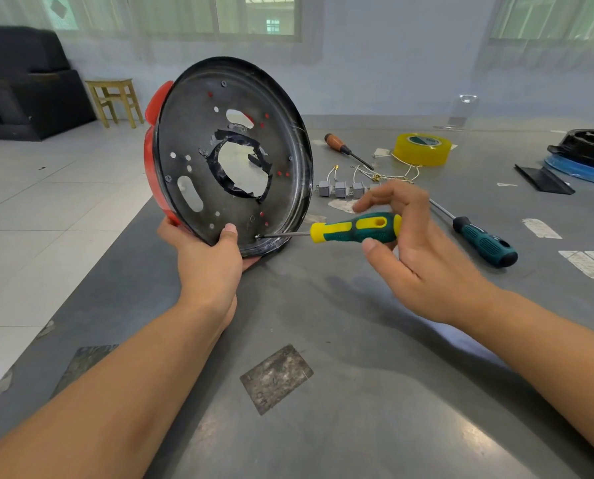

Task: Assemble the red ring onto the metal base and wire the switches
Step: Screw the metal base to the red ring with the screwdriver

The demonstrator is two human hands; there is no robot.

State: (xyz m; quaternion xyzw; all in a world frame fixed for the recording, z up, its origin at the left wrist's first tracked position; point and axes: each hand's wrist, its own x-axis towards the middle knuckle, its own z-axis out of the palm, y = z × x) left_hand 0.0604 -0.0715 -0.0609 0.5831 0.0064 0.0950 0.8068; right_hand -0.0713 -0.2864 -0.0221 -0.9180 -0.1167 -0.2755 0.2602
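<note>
The round dark metal base (192, 140) stands on edge on the grey table, its holed underside facing me. The red ring (152, 157) shows behind its left rim. My left hand (207, 261) grips the base's lower edge, thumb on the plate. My right hand (416, 250) holds a green-and-yellow screwdriver (354, 228) by its handle, fingers loosely round it. The tip rests on a screw (258, 236) near the base's bottom rim. Three grey switches (340, 189) with white wires lie behind on the table.
A second green screwdriver (485, 242) lies right of my hand. An orange-handled screwdriver (343, 148) and a yellow tape roll (422, 148) sit farther back. A black and blue part (585, 160) is at the far right. The table's left edge (129, 229) borders a tiled floor.
</note>
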